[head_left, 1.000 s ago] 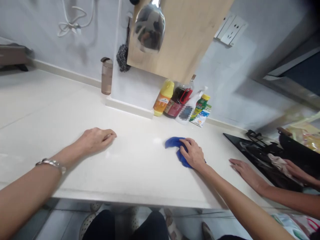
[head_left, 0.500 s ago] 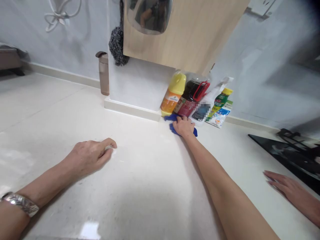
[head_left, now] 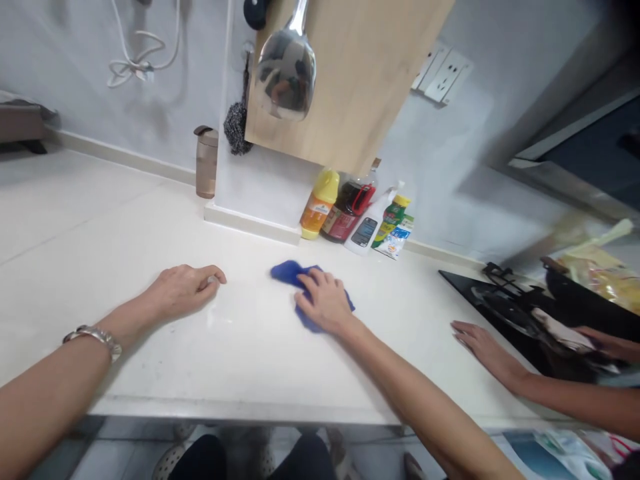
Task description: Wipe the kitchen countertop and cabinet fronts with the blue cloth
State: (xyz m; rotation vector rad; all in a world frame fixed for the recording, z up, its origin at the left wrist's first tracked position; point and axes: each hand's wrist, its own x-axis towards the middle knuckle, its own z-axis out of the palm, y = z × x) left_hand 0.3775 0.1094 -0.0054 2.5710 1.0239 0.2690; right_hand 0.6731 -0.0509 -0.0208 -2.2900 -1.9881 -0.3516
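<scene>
My right hand [head_left: 327,300] presses a blue cloth [head_left: 310,323] against the white countertop [head_left: 240,373]. Its fingers bend over the cloth, and part of the fabric sticks out to the left. My left hand [head_left: 187,290], with a silver bracelet [head_left: 95,337] on the wrist, rests on the counter further left. Its fingers are curled and the thumb lies close to the index finger; a small pale spot shows between them, too small to name.
At the wall stand a yellow bottle [head_left: 320,203], a dark red-handled jug [head_left: 345,210], a white spray bottle [head_left: 367,230] and a green bottle [head_left: 391,220]. A tumbler [head_left: 206,163] is further left. At right, another person's hand [head_left: 487,350] lies beside a black stove [head_left: 457,287]; their other hand holds a pale cloth [head_left: 563,331].
My right hand has drawn the blue cloth away from the bottles, toward me. My left hand stays on the counter. The view has shifted, now showing the counter's front edge and more of the stove.
</scene>
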